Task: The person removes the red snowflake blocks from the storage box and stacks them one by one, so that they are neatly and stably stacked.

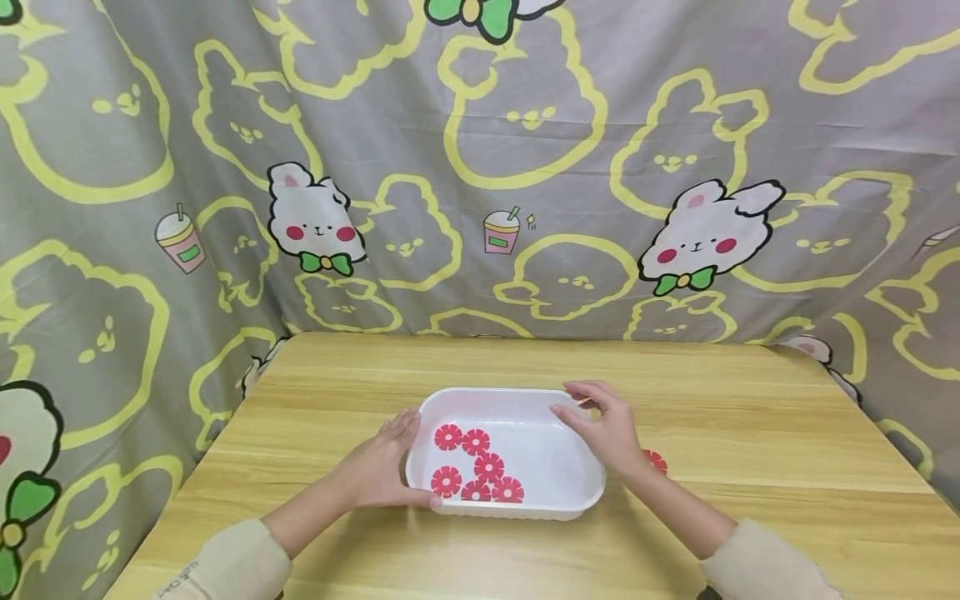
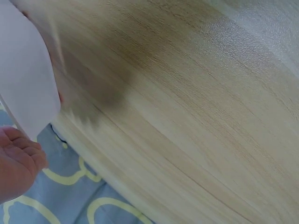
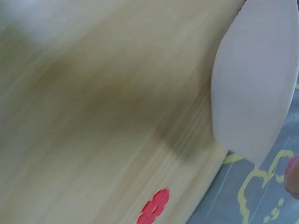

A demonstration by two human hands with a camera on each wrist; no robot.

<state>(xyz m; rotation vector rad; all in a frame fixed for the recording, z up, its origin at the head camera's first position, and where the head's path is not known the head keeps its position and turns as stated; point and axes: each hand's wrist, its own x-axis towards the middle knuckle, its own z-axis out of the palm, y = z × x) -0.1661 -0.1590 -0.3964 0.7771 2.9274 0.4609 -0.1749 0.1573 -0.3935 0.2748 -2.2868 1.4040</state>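
A white rectangular tray (image 1: 540, 508) with rounded corners is at the middle of the wooden table. Several red notched, flower-shaped discs (image 1: 489, 467) lie in its left half. My left hand (image 1: 378, 467) holds the tray's left end, with the thumb on the near rim and the fingers along the far left side. Above the far right corner, my right hand (image 1: 603, 425) has its fingers spread and lightly bent, the thumb over the inside of the tray. In the right wrist view, a fingertip (image 3: 292, 179) shows apart from the tray wall (image 3: 254, 84).
On the wooden table (image 1: 765, 433), a red piece (image 1: 655, 462) lies right of the tray, partly hidden by the right forearm. A grey patterned curtain (image 1: 420, 225) with yellow outlines and rabbits hangs behind the table and along its sides.
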